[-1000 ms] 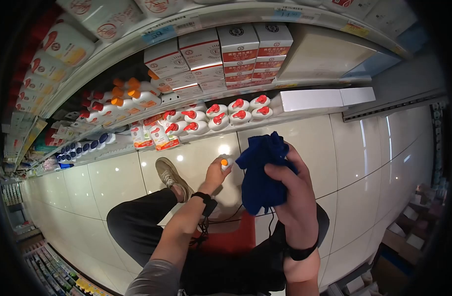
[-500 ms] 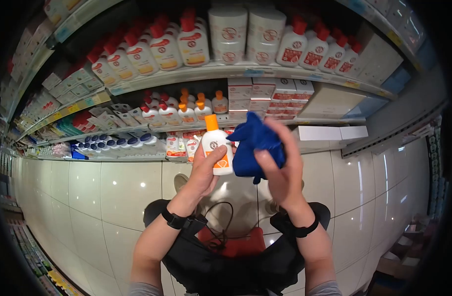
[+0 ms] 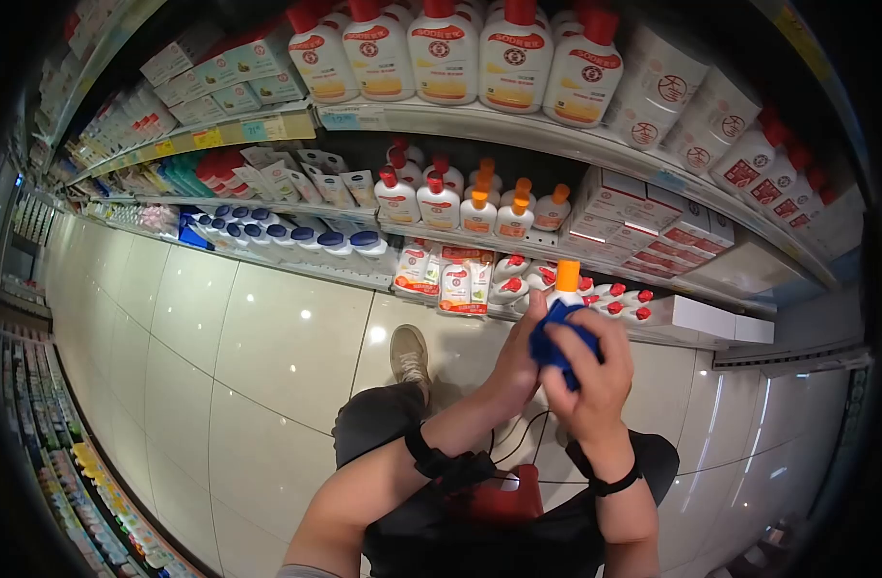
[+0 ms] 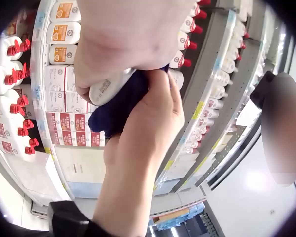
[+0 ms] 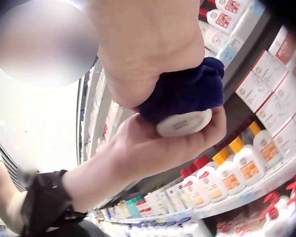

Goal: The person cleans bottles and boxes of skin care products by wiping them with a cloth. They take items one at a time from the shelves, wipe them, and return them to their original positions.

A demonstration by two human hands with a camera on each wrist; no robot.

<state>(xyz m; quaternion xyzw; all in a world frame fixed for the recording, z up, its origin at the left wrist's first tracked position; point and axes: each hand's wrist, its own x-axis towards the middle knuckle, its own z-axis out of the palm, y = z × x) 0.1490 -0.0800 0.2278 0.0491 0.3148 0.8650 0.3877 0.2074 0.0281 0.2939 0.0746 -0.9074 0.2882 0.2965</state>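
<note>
A white bottle with an orange cap (image 3: 568, 279) stands upright between the hands in the head view. My left hand (image 3: 514, 364) grips it from the left, fingers curled round its body. My right hand (image 3: 595, 376) clutches a dark blue cloth (image 3: 549, 349) and presses it against the bottle's front. The cloth and fingers hide most of the label. From below, the bottle's white base (image 4: 107, 90) shows beside the cloth in the left wrist view. In the right wrist view the base (image 5: 183, 124) sits between the cloth and the left fingers.
Shelves ahead carry red-capped bottles (image 3: 444, 53), orange-capped bottles (image 3: 514, 218) and stacked boxes (image 3: 614, 212). Pump bottles and pouches (image 3: 460, 284) line the bottom shelf. A red stool (image 3: 503, 496) is between the legs, with a black cable near it, on a tiled floor (image 3: 267, 328).
The left hand has raised the bottle from near the floor. The cloth, earlier apart from the bottle, now lies against it under the right hand. The head view has turned left.
</note>
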